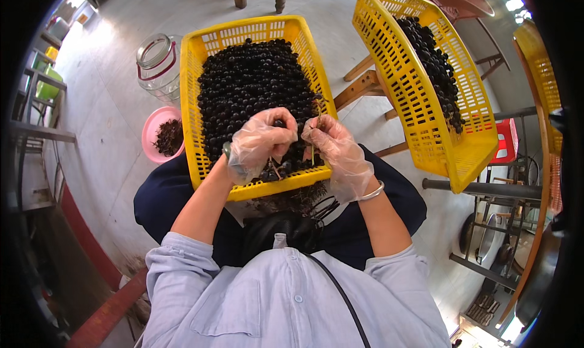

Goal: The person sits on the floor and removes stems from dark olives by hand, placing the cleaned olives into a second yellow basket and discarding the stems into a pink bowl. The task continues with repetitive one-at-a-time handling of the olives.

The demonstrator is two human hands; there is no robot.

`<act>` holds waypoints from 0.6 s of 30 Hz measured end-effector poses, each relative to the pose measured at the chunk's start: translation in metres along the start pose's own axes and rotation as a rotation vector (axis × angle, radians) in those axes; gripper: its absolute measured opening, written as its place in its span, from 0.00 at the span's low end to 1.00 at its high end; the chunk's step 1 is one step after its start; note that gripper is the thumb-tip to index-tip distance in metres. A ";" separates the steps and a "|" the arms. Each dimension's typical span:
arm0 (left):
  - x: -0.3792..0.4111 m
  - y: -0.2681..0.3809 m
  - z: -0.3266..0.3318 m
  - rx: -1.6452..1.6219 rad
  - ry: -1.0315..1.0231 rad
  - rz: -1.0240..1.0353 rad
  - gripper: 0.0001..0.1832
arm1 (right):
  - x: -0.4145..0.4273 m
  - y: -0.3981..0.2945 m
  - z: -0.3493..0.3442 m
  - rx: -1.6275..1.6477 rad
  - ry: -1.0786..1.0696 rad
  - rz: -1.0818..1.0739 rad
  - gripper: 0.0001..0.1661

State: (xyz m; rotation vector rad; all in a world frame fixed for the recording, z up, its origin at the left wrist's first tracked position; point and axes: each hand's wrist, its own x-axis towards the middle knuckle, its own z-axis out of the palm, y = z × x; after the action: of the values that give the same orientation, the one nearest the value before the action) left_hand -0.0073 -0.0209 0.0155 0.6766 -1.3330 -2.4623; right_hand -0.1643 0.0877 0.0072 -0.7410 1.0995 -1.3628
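Both of my hands wear clear plastic gloves over the near end of a yellow plastic basket (255, 192), which is heaped with loose dark grapes (255, 83). My left hand (262, 140) has its fingers curled, and a dark grape (279, 124) shows between thumb and forefinger. Just under it, a reddish piece of grape stem (274, 169) lies among the grapes. Close by on the right, my right hand (331, 142) pinches a thin greenish grape stem (313, 155) between thumb and fingers. Its upper end reaches above the hand near the basket's right wall.
Left of the basket stand a large clear glass jar (157, 67) and a pink basin (149, 140) holding stripped stems (169, 138). A second yellow basket (401, 88) with grapes stands raised at the right, beside wooden legs (360, 90). More stems (292, 198) lie beneath the near rim.
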 end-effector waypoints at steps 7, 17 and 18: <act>0.026 -0.021 -0.047 0.890 0.402 0.387 0.13 | -0.041 -0.028 -0.022 -0.385 -0.176 0.286 0.04; 0.021 -0.025 -0.042 1.208 0.456 -0.014 0.15 | -0.057 -0.010 -0.046 -1.030 -0.326 0.352 0.14; 0.024 -0.028 -0.045 1.222 0.462 -0.014 0.15 | -0.052 0.001 -0.046 -0.960 -0.265 0.229 0.14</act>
State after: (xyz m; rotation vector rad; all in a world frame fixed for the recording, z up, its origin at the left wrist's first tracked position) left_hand -0.0052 -0.0481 -0.0355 1.3408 -2.4663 -1.0965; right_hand -0.1994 0.1472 -0.0002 -1.3781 1.5571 -0.4591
